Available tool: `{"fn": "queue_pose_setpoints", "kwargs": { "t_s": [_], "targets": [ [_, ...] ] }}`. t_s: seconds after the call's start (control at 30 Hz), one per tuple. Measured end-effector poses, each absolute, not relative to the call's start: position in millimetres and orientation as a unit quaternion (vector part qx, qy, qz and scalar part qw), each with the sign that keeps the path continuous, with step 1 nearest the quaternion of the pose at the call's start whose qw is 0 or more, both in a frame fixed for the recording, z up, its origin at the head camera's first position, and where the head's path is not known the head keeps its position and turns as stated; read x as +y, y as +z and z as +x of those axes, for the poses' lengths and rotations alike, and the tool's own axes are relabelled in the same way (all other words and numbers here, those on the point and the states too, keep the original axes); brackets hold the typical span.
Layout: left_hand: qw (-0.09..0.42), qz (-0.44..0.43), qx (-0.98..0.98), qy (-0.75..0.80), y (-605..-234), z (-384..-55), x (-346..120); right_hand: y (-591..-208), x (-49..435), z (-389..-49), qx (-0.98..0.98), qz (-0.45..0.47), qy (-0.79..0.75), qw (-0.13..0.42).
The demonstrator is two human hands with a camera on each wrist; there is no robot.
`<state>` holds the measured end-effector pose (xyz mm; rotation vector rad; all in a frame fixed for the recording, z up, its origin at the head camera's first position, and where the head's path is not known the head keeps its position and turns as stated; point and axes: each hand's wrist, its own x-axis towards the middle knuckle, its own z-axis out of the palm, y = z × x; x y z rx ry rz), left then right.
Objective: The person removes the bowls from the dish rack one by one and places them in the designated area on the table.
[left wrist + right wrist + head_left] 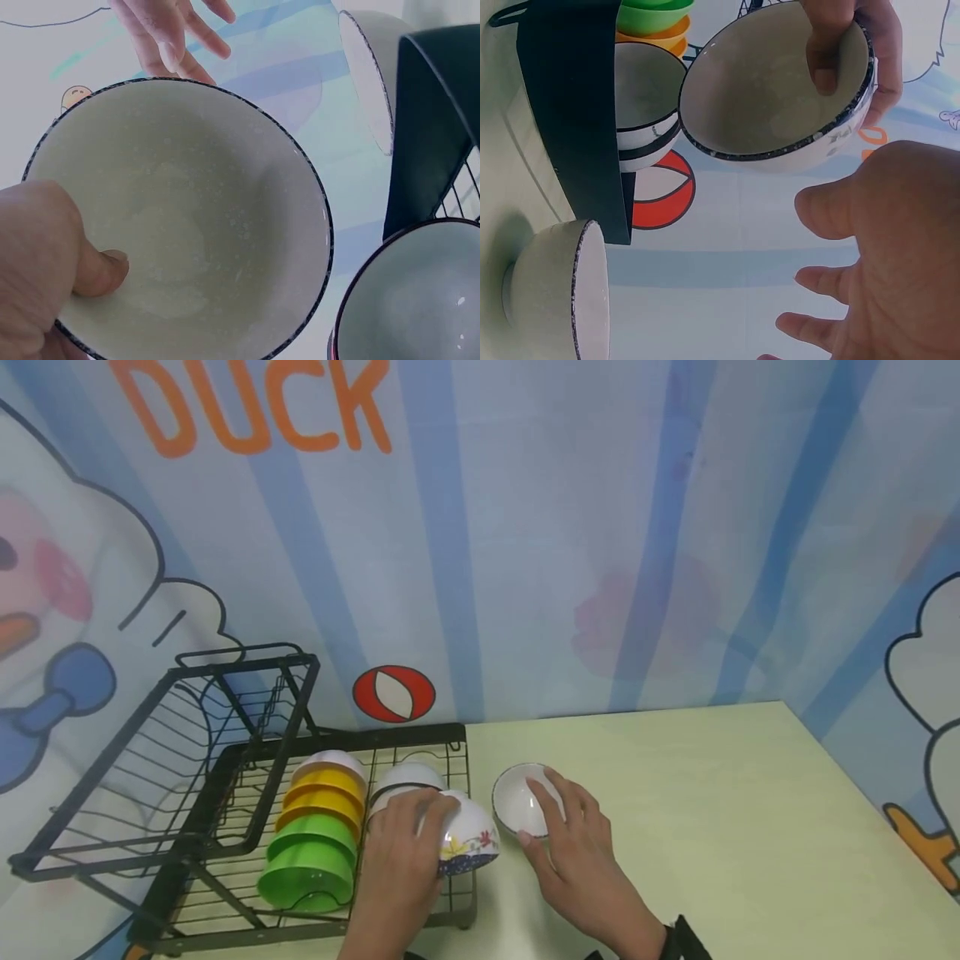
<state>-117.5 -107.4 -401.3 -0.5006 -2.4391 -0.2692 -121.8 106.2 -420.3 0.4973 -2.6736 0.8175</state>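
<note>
My left hand (401, 864) grips a white bowl (472, 831) with a dark speckled rim and a flower pattern outside. Its thumb (101, 274) presses on the inside of this bowl, which is tilted and held at the right side of the rack. To the right, a second white bowl (513, 802) with a dark rim stands upright on the table. My right hand (581, 860) overlaps that bowl in the head view; in the right wrist view its fingers (821, 281) are spread, with nothing between them, below the held bowl.
A black wire dish rack (247, 931) stands on the left, with a raised upper basket (142, 752). It holds a row of green bowls (307, 872), yellow bowls (322, 793) and a pale one behind. White bowls (408, 774) sit beside them. A printed cloth (540, 568) hangs behind the table (720, 827).
</note>
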Motion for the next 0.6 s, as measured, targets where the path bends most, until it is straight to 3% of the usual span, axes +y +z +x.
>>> {"fn": "queue_pose_setpoints", "kwargs": {
  "t_s": [0.6],
  "targets": [
    [0.307,-0.198,-0.925,-0.101,-396.5,-123.1,-93.2,-420.7,107.3,-121.2,-0.929,0.176,0.283,0.159]
  ]
}}
